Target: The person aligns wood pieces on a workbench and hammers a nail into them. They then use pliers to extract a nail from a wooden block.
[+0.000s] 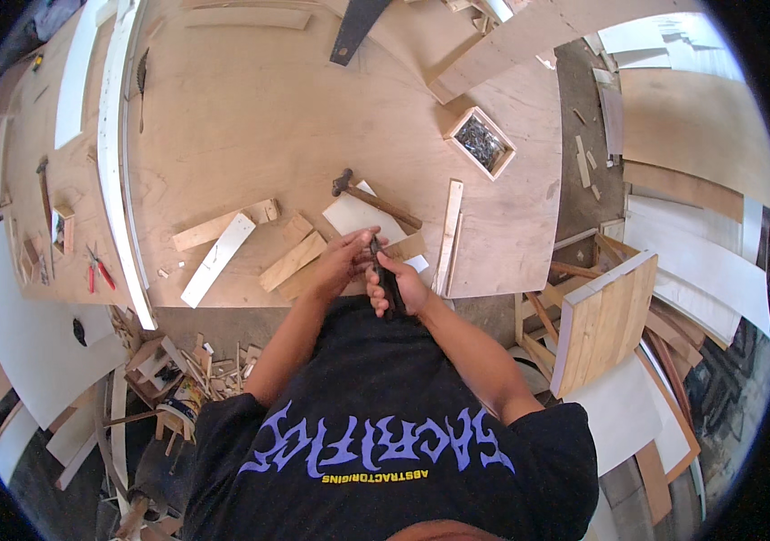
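In front of my body at the table's near edge, my right hand [407, 286] is closed around a dark, long hand tool [388, 278] that looks like pliers. Its upper end points away from me, between both hands. My left hand [347, 259] is beside that end, fingers bent and pinched together; whatever they hold is too small to make out. Just beyond the hands, a hammer [383, 202] with a wooden handle lies across a pale flat board [349, 219]. Short wooden blocks [293, 261] lie left of my left hand.
A wooden box [496, 169] of nails or screws stands at right on the plywood table [268, 117]. A saw [356, 32] lies at the far side. A long white strip [112, 162] crosses the left part, near red-handled pliers [99, 269]. A wooden stool [606, 325] stands at right.
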Tool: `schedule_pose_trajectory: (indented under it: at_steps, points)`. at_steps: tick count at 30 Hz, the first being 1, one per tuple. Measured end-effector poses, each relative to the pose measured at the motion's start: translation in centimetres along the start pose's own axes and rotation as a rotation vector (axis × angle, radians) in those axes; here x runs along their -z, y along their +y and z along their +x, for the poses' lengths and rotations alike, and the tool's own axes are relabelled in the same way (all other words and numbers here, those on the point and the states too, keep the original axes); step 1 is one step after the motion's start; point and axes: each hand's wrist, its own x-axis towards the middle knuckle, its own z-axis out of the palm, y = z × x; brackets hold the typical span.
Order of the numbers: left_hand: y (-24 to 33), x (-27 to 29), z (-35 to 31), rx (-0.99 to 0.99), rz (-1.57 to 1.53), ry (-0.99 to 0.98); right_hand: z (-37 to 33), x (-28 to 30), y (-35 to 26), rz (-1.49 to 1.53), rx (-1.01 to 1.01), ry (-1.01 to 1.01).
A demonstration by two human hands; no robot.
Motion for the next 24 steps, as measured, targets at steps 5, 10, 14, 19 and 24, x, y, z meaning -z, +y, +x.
schedule_pose_trajectory:
  at_steps: [5, 10, 14, 19, 24]
  points:
    - [3.4, -1.8, -4.6, -0.203, 0.003, -0.163, -3.9, -4.3, 0.0, -0.47, 0.19, 0.003]
    - [4.9, -4.4, -8.5, -0.347, 0.058, -0.249, -8.0, -8.9, 0.7, -0.656, 0.326, -0.023]
    - [5.3, -6.1, -11.3, -0.435, 0.092, -0.315, -10.8, -11.0, 1.8, -0.811, 0.35, -0.045]
    - [4.8, -6.8, -13.7, -0.505, 0.206, -0.354, -13.2, -11.1, 3.9, -0.875, 0.368, -0.207]
    - [4.5, -8.2, -15.3, -0.462, 0.263, -0.329, -14.9, -11.4, 6.9, -0.526, 0.373, -0.22]
